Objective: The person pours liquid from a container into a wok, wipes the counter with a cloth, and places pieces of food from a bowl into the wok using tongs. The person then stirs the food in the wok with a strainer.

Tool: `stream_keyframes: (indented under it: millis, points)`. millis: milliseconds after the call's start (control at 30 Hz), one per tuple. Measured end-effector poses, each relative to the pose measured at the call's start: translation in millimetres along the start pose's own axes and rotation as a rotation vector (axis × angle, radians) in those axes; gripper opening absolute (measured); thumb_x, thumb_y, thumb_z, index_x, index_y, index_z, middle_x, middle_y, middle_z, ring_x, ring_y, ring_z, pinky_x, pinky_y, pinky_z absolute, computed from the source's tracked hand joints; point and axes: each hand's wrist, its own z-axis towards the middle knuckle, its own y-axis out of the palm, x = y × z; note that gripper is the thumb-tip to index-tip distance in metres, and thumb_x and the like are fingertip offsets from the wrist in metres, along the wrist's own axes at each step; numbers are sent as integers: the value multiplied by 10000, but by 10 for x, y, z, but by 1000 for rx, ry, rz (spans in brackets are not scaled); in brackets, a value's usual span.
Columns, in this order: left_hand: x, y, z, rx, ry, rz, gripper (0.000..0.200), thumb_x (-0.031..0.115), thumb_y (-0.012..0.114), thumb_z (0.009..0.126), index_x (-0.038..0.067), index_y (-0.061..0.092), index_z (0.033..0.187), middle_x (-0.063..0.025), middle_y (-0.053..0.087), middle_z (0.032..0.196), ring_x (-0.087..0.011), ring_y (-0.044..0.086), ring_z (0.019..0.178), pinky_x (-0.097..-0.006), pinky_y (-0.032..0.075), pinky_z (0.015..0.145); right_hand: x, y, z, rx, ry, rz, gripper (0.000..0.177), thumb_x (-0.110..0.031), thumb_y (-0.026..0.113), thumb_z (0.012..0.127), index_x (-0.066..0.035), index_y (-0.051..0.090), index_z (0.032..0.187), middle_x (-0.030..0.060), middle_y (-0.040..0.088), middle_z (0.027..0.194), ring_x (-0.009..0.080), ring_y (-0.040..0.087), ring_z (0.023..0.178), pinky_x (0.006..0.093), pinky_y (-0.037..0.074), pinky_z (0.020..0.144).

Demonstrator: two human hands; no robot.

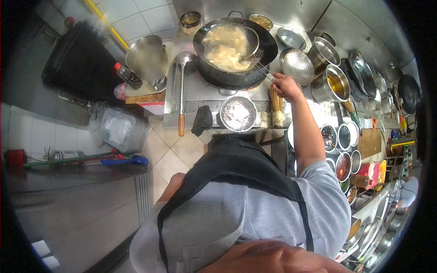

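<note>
My right hand (pixel 285 85) is closed around the handle of a strainer (pixel 251 42), whose round rim dips into the black wok (pixel 271 48). Pale, frothy food (pixel 225 45) fills much of the wok on the stove. My left arm hangs at my side, and its hand is not visible. A metal bowl of white powder (pixel 238 113) stands at the counter's front edge, below the wok. Left of the wok lies a long ladle with a wooden handle (pixel 181 125). Beside my right hand is a bamboo brush (pixel 276 107).
A large steaming pot (pixel 147 57) and a red-capped bottle (pixel 128 76) stand at the left. To the right are a perforated skimmer (pixel 297 66), a pot of yellow oil (pixel 336 83) and several sauce containers (pixel 343 166). A dark cloth (pixel 202 121) lies near the bowl.
</note>
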Motion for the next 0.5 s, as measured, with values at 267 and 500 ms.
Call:
stream_keyframes:
  millis: [267,500]
  points:
    - [394,-323,-219,-44,140,312,158,128,575,813,108,707,898,-151,692,929,-297,666,866,-420,543,741,-19,-107,-127,316,-332,-727,472,-122,557,886,-21,565,1346,203,712,970,282,695,822,360,529,810]
    - [-267,45,279,67,537,653,174,113,547,831,93,693,924,-181,687,991,-336,658,976,-431,539,817,-73,-214,-400,488,-469,-980,511,-179,546,896,-210,526,1406,253,652,1152,411,626,1065,458,483,928]
